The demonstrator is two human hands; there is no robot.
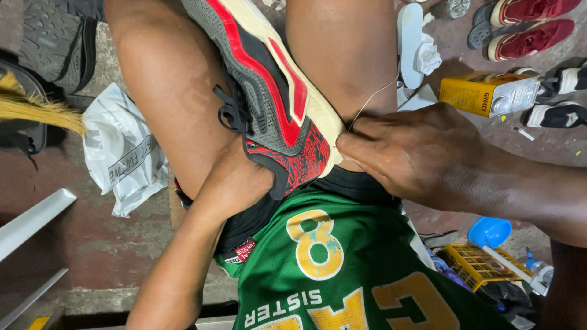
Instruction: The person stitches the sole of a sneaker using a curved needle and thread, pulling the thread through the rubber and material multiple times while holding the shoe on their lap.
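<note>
The floor (110, 238), bare reddish concrete, carries everything around the seated person, whose two bare thighs fill the upper middle of the view above a green jersey (342, 269) with yellow lettering.

Between the thighs lies a sneaker (269, 91), grey mesh with red stripes, a patterned red heel and a cream sole, tilted with its heel toward the person's lap and its toe pointing away to the top edge. The left hand (235, 183) reaches under the heel end and is closed against the shoe from below, fingers hidden. The right hand (416, 153) comes in from the right edge, its thumb and fingertips pinched together at the cream sole edge near the heel, touching it. A thin pale thread (376, 95) rises from that pinch up across the right thigh.

On the floor left of the thighs sits a crumpled white plastic bag (122, 153), with yellow broom bristles (40, 110) just beyond it at the left edge. Near the top right corner stand a pair of red shoes (529, 24), and below them a yellow metal can (486, 93) lying on its side. At the lower right rest a yellow plastic basket (483, 263) and a small blue scoop (489, 232) touching it.
</note>
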